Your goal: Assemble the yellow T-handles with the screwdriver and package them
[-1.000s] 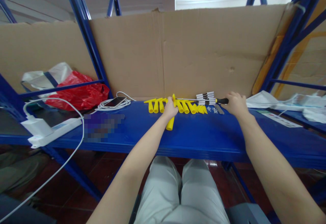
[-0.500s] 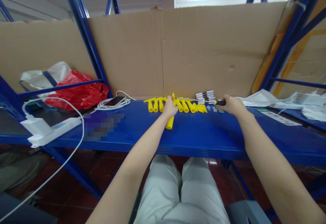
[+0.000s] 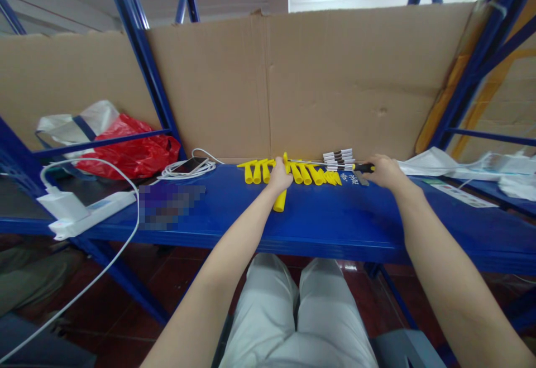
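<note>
My left hand is closed around a yellow plastic piece with a tube-like handle, whose lower end sticks out below my fingers. In my right hand is a screwdriver with a black and yellow handle. Its long shaft runs left, and the tip reaches the top of the yellow piece; whether it sits in a screw is too small to tell. Several similar yellow tubular pieces lie in a row on both sides of my left hand. Small yellow wedge-shaped parts lie to their right.
Behind the row is a stack of white and dark strips, with small metal bits nearby. A tall cardboard sheet backs the blue table. At left are a phone, coiled white cable, a power strip and a red bag.
My right hand has shifted very slightly right, showing a little more of the screwdriver's handle. My left hand keeps its hold on the yellow piece.
</note>
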The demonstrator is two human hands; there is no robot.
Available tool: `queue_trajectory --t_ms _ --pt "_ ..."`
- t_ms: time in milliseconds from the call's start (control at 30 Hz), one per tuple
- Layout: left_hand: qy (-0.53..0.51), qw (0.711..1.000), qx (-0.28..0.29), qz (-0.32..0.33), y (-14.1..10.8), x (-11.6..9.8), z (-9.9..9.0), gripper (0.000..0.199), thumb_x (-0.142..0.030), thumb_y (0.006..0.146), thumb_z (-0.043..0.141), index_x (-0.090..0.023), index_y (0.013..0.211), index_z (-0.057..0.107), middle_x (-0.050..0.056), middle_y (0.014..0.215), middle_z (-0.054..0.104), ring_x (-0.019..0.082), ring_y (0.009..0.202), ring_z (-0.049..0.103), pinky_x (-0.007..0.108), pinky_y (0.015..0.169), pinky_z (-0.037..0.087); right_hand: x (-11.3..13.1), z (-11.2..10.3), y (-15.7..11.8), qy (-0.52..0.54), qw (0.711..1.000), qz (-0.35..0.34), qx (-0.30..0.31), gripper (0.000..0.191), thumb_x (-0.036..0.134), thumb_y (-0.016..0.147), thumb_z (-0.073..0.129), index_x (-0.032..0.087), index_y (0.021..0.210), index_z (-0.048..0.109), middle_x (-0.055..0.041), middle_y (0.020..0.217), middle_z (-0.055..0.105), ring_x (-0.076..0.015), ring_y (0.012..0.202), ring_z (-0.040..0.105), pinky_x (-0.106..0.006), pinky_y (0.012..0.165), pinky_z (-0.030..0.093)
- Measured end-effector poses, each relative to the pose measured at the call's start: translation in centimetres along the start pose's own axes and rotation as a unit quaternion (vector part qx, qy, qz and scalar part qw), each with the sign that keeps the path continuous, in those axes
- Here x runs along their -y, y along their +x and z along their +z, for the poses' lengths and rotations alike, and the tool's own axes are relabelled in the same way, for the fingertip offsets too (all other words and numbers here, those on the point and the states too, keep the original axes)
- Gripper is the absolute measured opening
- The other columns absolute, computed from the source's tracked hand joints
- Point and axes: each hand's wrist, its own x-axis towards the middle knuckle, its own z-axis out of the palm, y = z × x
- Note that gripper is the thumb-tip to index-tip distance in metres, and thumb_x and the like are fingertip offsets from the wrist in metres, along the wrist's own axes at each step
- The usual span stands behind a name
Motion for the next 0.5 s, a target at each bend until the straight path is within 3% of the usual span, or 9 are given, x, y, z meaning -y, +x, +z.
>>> queue_trajectory --t_ms 300,500 --pt "0.008 1.000 -0.001 0.003 0.0 0.1 0.0 0.043 -0.001 0.072 0.059 -0.019 0.108 0.045 0.010 0.103 0.066 0.023 0.103 0.064 0.031 0.088 0.047 0.6 -0.1 -0.2 -0.016 0.999 0.008 -0.038 0.019 0.034 0.075 0.061 0.021 0.085 0.069 -0.0117 0.089 0.067 -0.0300 0.089 0.058 -0.035 0.067 0.036" --pt "0.011 1.000 0.003 0.003 0.0 0.1 0.0 0.044 -0.001 0.072 0.059 -0.019 0.110 0.045 0.009 0.104 0.066 0.023 0.104 0.064 0.032 0.090 0.047 1.2 -0.5 -0.3 -0.015 0.996 0.085 -0.026 0.025 0.041 0.075 0.063 0.021 0.091 0.061 -0.0117 0.084 0.067 -0.0297 0.081 0.060 -0.036 0.066 0.037"
